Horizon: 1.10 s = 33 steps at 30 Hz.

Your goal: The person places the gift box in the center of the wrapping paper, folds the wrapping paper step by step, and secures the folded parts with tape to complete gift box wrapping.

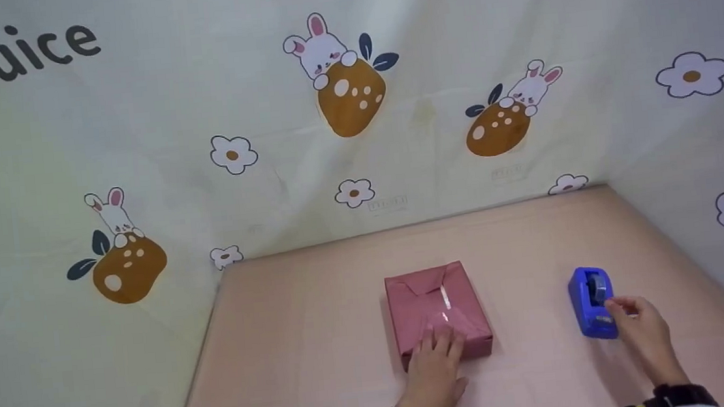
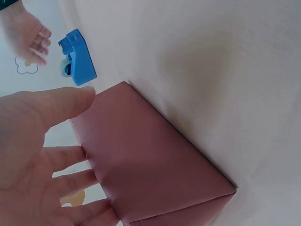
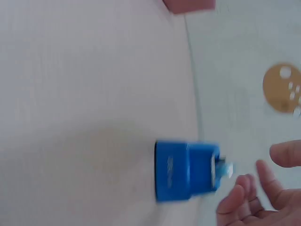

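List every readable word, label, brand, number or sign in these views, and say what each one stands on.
"Juice": dark letters on the printed backdrop cloth, upper left in the head view.
Two faint small marks on the cloth, under the flower and under the right-hand rabbit: too small to read.
Raised lettering on the side of the blue tape dispenser: blurred, unreadable.
Pink wrapped box: no text.

"Juice" on the wall cloth (image 1: 28, 55).

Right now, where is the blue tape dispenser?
In the head view, the blue tape dispenser stands on the table's right side, right of the pink wrapped box, beside the right hand.
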{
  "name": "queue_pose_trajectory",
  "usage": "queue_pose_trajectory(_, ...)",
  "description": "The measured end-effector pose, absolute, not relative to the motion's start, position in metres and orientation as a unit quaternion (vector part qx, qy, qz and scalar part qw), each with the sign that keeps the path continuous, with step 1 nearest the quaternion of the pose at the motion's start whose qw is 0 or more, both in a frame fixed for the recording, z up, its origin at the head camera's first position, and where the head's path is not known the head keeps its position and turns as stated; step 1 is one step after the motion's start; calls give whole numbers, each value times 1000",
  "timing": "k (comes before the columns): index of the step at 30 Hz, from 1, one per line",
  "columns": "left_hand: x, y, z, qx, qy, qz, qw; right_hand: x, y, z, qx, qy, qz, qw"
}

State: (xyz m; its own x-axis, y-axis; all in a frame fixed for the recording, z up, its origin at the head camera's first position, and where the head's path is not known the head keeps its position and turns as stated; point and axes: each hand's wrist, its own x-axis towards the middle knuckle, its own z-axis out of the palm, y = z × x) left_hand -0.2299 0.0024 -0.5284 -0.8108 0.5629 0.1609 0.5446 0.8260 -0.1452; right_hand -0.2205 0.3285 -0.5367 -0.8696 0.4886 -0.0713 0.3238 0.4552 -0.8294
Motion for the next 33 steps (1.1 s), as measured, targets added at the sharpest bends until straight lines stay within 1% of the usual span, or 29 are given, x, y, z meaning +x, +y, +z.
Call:
queue_pose_trajectory(4,-230,1,-529,-293,-949,48,103,-225,353,-546,-265,-795,546,-24)
queue_pose_trajectory(6,-230,1,-529,-296,-948,44,108,-227,360,-549,-279,-758,585,-66)
queue_pose_trajectory(8,-230,1,-528,-298,-946,43,116,-229,365,-550,-288,-733,609,-93)
queue_pose_trajectory(11,-229,2,-527,-296,-946,54,120,-231,369,-551,-292,-723,617,-107)
queue_pose_trajectory(16,-230,3,-527,-290,-948,83,104,-234,370,-551,-306,-712,623,-105)
queue_pose_trajectory(19,-231,4,-528,-289,-949,73,99,-235,370,-548,-309,-700,635,-109)
queue_pose_trajectory(22,-231,4,-528,-288,-951,62,95,-236,371,-546,-310,-681,652,-121)
queue_pose_trajectory(29,-231,5,-525,-284,-955,50,63,-237,376,-541,-294,-624,707,-155)
queue_pose_trajectory(33,-231,4,-527,-285,-954,61,68,-239,376,-534,-293,-610,717,-167)
